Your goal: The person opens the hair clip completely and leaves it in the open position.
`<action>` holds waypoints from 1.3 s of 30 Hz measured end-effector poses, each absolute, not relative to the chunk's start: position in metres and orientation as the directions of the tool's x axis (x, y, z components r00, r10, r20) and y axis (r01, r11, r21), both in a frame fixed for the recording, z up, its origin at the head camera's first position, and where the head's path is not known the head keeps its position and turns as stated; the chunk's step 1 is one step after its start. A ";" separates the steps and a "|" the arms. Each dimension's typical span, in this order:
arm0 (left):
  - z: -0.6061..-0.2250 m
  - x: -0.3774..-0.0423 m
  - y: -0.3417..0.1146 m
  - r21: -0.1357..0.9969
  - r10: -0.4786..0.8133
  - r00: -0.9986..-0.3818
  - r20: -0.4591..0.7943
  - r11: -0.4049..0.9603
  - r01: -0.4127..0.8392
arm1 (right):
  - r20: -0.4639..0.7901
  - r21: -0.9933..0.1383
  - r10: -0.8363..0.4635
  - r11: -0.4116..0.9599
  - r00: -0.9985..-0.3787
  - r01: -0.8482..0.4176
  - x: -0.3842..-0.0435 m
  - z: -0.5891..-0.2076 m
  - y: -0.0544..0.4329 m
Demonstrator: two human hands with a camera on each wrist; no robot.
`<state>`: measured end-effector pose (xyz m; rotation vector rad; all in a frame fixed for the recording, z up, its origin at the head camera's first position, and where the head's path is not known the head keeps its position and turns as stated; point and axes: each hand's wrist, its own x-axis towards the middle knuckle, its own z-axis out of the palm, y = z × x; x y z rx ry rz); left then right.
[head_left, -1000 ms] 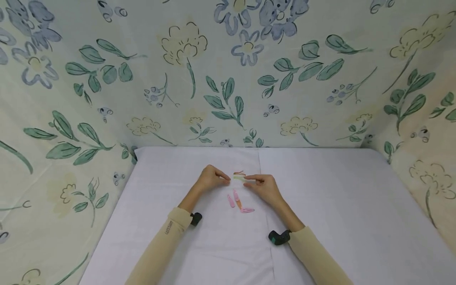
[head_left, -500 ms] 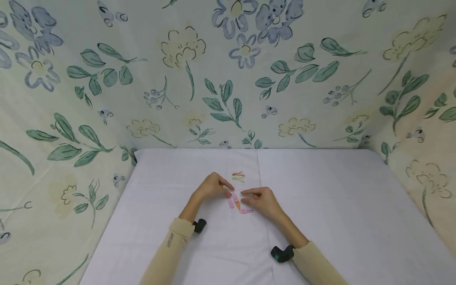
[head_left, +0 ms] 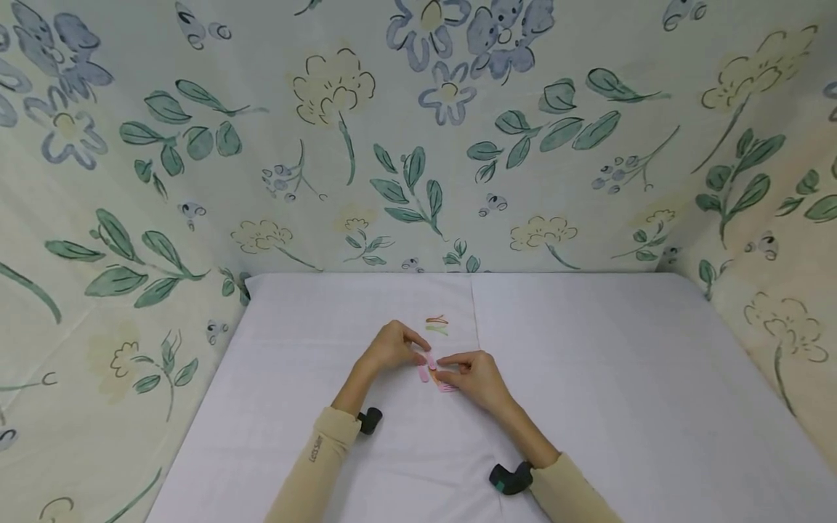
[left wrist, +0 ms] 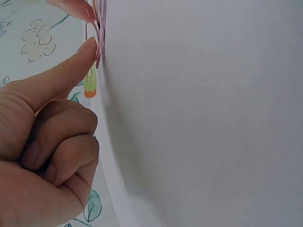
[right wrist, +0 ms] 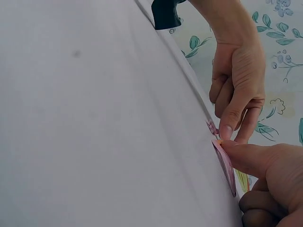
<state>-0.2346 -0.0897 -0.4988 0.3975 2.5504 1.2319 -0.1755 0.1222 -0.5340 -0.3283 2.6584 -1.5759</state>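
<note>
The white surface point(head_left: 588, 363) spread under my wrists, and no container showed in any view. My left hand point(head_left: 395, 345) and right hand point(head_left: 480, 376) faced each other, each with finger and thumb a little spread at the clips; I couldn't tell whether either pair pinched one or only touched. The middle pink clip point(head_left: 430, 361) lay between my fingertips, close by the near orange clip point(head_left: 433, 375), the left pink clip point(head_left: 423, 374) and the lower pink clip point(head_left: 447, 388). Farther off lay the green clip point(head_left: 437, 330) and the far orange clip point(head_left: 437, 319). I judged them light, stiff and springy, probably smooth enough to slip, and best pinched by the long edges.
</note>
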 end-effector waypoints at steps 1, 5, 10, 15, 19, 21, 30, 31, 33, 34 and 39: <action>-0.499 -0.235 -0.090 0.793 0.364 -0.922 -0.133 0.597 0.122 | 0.081 -0.867 -0.201 0.469 -0.976 -0.168 -0.175 -0.534 0.121; -0.499 -0.235 -0.089 0.802 0.365 -0.923 -0.119 0.584 0.127 | 0.073 -0.856 -0.208 0.489 -0.975 -0.168 -0.174 -0.533 0.119; -0.502 -0.235 -0.089 0.798 0.356 -0.928 -0.108 0.587 0.132 | 0.063 -0.848 -0.207 0.505 -0.976 -0.162 -0.173 -0.531 0.119; -0.501 -0.231 -0.089 0.791 0.364 -0.924 -0.113 0.595 0.138 | 0.067 -0.847 -0.213 0.505 -0.975 -0.169 -0.173 -0.531 0.121; -0.501 -0.227 -0.091 0.788 0.366 -0.922 -0.127 0.602 0.131 | 0.064 -0.849 -0.225 0.500 -0.972 -0.171 -0.171 -0.533 0.120; -0.501 -0.225 -0.093 0.789 0.362 -0.921 -0.142 0.604 0.116 | 0.063 -0.849 -0.232 0.498 -0.971 -0.174 -0.171 -0.535 0.120; -0.501 -0.216 -0.100 0.826 0.373 -0.907 -0.197 0.561 0.051 | 0.079 -0.858 -0.256 0.475 -0.964 -0.197 -0.172 -0.537 0.122; -0.501 -0.215 -0.100 0.829 0.373 -0.906 -0.200 0.558 0.047 | 0.080 -0.858 -0.256 0.475 -0.963 -0.197 -0.172 -0.536 0.122; -0.501 -0.214 -0.101 0.833 0.374 -0.905 -0.204 0.551 0.040 | 0.078 -0.860 -0.253 0.473 -0.964 -0.194 -0.172 -0.536 0.122; -0.501 -0.214 -0.101 0.835 0.376 -0.904 -0.202 0.549 0.041 | 0.077 -0.860 -0.249 0.473 -0.965 -0.191 -0.172 -0.536 0.122; -0.502 -0.213 -0.100 0.841 0.389 -0.900 -0.195 0.539 0.050 | 0.085 -0.870 -0.232 0.456 -0.969 -0.186 -0.172 -0.536 0.122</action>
